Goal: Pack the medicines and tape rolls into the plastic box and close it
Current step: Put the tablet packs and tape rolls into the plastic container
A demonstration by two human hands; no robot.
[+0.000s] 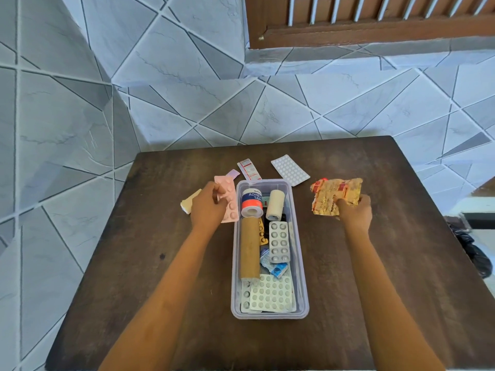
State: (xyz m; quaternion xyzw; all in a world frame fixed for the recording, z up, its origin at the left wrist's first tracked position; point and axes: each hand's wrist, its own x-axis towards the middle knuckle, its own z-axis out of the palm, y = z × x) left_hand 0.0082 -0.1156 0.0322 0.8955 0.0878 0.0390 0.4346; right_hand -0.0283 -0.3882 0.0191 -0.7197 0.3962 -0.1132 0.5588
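The clear plastic box stands open in the middle of the table. Inside lie an adhesive tape roll, a beige bandage roll, a long brown tube and several blister packs. My left hand grips a pink blister pack just left of the box. My right hand holds a crumpled gold and red foil strip above the table, right of the box. No lid is in view.
On the dark wooden table behind the box lie a white blister pack, a red and white strip and a small purple strip. A cream packet lies left of my left hand. A tiled wall stands behind.
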